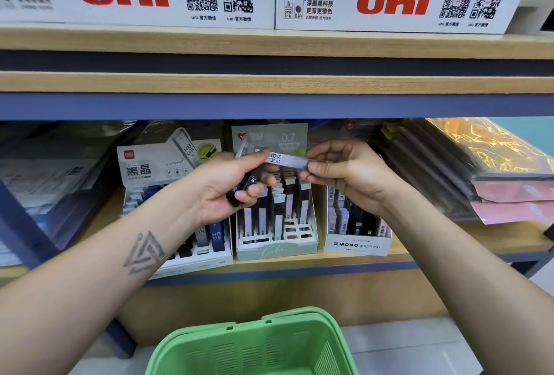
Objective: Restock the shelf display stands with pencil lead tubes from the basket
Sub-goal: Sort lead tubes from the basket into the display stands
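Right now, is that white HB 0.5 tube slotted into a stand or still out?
Out. The white tube is held in the air between the left hand and right hand, above the middle stand.

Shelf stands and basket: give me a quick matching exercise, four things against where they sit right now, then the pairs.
Things:
1. white HB 0.5 tube
2. black tube
3. MONO graph MG stand
4. green basket

Places:
A. below the shelf, nearest the camera
B. held in the left hand
C. rightmost of the three stands on the shelf
D. pinched at its end by the right hand

Pairs: 1-D, 2-B, 3-C, 4-A
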`<move>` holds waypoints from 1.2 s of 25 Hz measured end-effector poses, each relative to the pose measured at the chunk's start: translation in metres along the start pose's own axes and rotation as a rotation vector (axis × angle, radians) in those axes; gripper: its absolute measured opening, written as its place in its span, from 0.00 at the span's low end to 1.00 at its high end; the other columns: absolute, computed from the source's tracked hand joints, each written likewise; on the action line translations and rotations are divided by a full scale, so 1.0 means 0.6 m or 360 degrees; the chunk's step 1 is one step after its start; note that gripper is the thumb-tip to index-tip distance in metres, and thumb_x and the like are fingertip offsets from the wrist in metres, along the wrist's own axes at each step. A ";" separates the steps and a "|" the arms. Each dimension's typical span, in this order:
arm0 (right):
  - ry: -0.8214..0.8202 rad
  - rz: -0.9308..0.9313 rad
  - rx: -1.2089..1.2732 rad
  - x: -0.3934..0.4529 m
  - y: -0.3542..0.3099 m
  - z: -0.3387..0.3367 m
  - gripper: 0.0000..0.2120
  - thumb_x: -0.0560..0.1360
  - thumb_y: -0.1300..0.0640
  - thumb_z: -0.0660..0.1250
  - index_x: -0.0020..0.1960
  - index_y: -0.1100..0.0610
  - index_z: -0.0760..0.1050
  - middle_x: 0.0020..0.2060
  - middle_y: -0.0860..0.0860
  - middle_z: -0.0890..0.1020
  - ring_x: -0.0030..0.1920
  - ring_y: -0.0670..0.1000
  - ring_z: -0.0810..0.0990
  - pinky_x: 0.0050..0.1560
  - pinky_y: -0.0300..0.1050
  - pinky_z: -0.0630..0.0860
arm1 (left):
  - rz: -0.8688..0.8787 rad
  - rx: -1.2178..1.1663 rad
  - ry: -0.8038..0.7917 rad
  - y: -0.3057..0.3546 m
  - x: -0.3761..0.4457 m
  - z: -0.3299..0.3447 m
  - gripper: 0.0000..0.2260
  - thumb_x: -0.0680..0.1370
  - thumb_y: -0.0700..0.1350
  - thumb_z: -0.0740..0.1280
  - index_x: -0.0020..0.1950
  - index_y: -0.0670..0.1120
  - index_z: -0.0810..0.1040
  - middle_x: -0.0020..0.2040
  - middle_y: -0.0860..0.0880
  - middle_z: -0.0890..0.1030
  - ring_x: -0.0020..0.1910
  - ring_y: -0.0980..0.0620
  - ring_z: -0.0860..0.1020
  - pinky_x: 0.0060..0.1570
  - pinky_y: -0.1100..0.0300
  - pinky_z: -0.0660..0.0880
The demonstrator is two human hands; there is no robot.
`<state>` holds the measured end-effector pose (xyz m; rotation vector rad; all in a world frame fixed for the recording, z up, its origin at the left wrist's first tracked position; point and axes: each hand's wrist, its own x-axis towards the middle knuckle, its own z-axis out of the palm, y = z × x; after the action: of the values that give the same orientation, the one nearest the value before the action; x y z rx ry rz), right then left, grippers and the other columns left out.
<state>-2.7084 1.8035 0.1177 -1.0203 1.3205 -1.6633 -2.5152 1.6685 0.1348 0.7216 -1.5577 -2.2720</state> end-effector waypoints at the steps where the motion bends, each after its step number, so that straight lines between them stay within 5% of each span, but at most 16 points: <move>1: -0.0041 0.0007 -0.0033 -0.002 0.002 0.007 0.14 0.66 0.69 0.76 0.51 0.64 0.81 0.45 0.63 0.85 0.47 0.61 0.87 0.47 0.45 0.84 | 0.0056 0.0010 0.0068 0.002 -0.003 -0.004 0.09 0.82 0.44 0.66 0.53 0.37 0.76 0.36 0.40 0.78 0.22 0.56 0.68 0.16 0.68 0.60; 6: -0.0131 -0.0045 -0.0287 -0.006 0.010 0.059 0.14 0.63 0.67 0.81 0.47 0.59 0.83 0.48 0.62 0.85 0.50 0.64 0.86 0.53 0.49 0.83 | 0.0304 0.0138 0.0248 0.018 -0.027 -0.028 0.07 0.79 0.41 0.70 0.48 0.37 0.77 0.36 0.41 0.79 0.21 0.55 0.68 0.16 0.67 0.59; 10: -0.0259 -0.0102 -0.0637 -0.003 0.006 0.116 0.12 0.71 0.62 0.79 0.52 0.59 0.82 0.46 0.60 0.85 0.45 0.52 0.85 0.50 0.45 0.81 | 0.0349 0.0676 0.0231 0.037 -0.060 -0.054 0.09 0.77 0.42 0.74 0.42 0.40 0.78 0.30 0.44 0.77 0.20 0.55 0.67 0.16 0.67 0.58; 16: -0.0280 -0.0329 -0.1052 0.018 0.014 0.209 0.28 0.72 0.65 0.77 0.68 0.54 0.71 0.40 0.59 0.82 0.39 0.57 0.83 0.49 0.52 0.81 | 0.0307 0.0701 0.0315 0.047 -0.083 -0.084 0.10 0.79 0.42 0.72 0.42 0.37 0.78 0.30 0.44 0.77 0.20 0.55 0.67 0.16 0.67 0.58; 19: -0.0227 -0.0416 -0.1075 0.028 0.034 0.240 0.19 0.75 0.64 0.74 0.62 0.52 0.75 0.37 0.51 0.80 0.36 0.47 0.79 0.48 0.48 0.81 | 0.0267 0.0631 0.0433 0.051 -0.094 -0.120 0.09 0.79 0.42 0.72 0.49 0.36 0.78 0.31 0.43 0.76 0.20 0.54 0.68 0.16 0.67 0.59; 24: -0.0096 -0.0420 -0.1201 0.041 0.085 0.277 0.09 0.72 0.59 0.78 0.47 0.50 0.80 0.43 0.50 0.84 0.44 0.55 0.83 0.49 0.52 0.81 | 0.0130 0.0659 0.0438 0.025 -0.110 -0.162 0.07 0.80 0.41 0.71 0.47 0.37 0.79 0.29 0.45 0.76 0.19 0.55 0.67 0.15 0.67 0.59; 27: -0.0122 -0.0441 -0.1387 0.042 0.108 0.278 0.09 0.70 0.56 0.79 0.46 0.47 0.81 0.38 0.42 0.83 0.42 0.41 0.81 0.44 0.40 0.76 | 0.0052 0.0674 0.0472 0.012 -0.113 -0.179 0.07 0.80 0.40 0.69 0.47 0.37 0.79 0.27 0.46 0.75 0.18 0.56 0.67 0.15 0.68 0.59; 30: -0.0114 -0.0433 -0.1523 0.043 0.119 0.276 0.10 0.69 0.54 0.80 0.47 0.46 0.83 0.38 0.40 0.83 0.42 0.37 0.80 0.42 0.33 0.73 | -0.0003 0.0644 0.0465 0.011 -0.113 -0.192 0.07 0.81 0.41 0.69 0.47 0.37 0.79 0.27 0.47 0.75 0.19 0.56 0.67 0.15 0.68 0.59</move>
<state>-2.5603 1.7064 0.0748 -1.8398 2.0534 -1.1070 -2.3952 1.6104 0.1241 1.0996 -1.8791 -1.7632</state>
